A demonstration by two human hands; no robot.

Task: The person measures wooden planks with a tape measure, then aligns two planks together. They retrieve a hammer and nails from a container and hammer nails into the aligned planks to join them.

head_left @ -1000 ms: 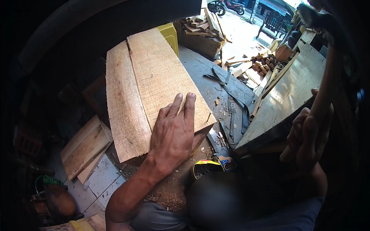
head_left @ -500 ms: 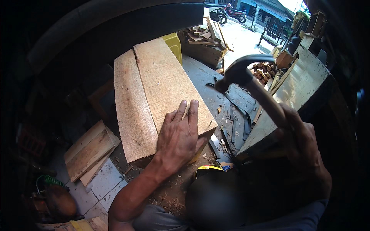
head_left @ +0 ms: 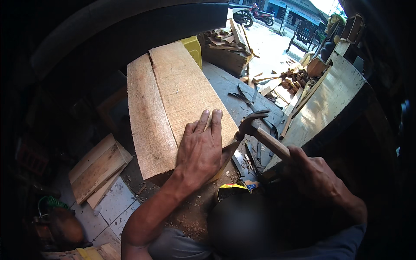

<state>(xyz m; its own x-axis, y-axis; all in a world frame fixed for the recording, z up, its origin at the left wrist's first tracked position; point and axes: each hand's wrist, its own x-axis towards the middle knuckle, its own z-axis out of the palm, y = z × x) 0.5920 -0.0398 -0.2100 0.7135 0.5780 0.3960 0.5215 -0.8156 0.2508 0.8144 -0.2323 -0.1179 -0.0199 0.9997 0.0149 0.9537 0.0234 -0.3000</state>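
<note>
A box-like wooden piece with a top of two pale rough boards (head_left: 190, 91) stands in front of me, a crack-like seam between them. My left hand (head_left: 199, 149) lies on the near part of the top, two fingers stretched forward, holding nothing. My right hand (head_left: 314, 171) is wrapped round the wooden handle of a claw hammer (head_left: 271, 142). The hammer's dark head is at the near right corner of the top, hiding the nail that stood there; whether it touches cannot be told.
A handsaw (head_left: 252, 186) with a blue handle lies near a yellow-rimmed round object (head_left: 229, 187). Dark strips (head_left: 242, 97) litter the grey surface beyond. Loose boards (head_left: 97, 171) rest at lower left. A worn pale panel (head_left: 325, 108) stands right; wood scraps (head_left: 229, 39) are piled behind.
My right hand has swung the hammer down and left, from raised above the surface to the top's near right corner. My left hand has stayed on the board.
</note>
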